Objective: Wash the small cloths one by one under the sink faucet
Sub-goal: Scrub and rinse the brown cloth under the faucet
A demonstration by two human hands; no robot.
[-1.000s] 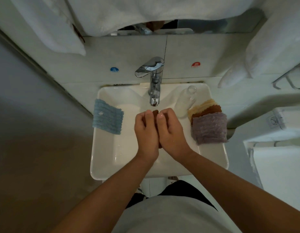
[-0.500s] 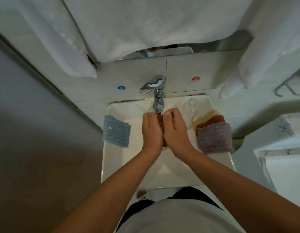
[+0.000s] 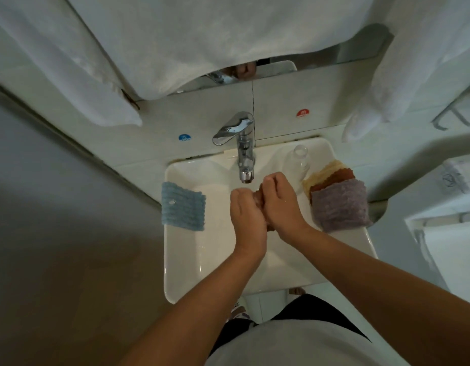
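Change: since a second ago the right hand has slid ahead of the left, toward the spout — before, the two sat level, knuckle to knuckle.
Left hand (image 3: 245,211): fingers curled, pressed against the right hand, gripping the near part of the brown cloth.
Right hand (image 3: 280,200): fingers curled over the far part of the same cloth, at 1 o'clock from the left hand.
Brown cloth (image 3: 259,195): bunched between both hands, only a sliver showing, over the basin just below the spout.
Faucet (image 3: 243,151): chrome, at 12 o'clock from the hands; whether water runs, I cannot tell.
Sink (image 3: 181,262): white, rectangular.
Blue cloth (image 3: 182,206): draped over the rim at 9 o'clock from the hands, well apart from them.
Stacked cloths (image 3: 339,202): at 3 o'clock on the rim — purple on top, rust and cream edges peeking out behind.
Clear bottle (image 3: 298,162): at 1 o'clock, beside the stack.
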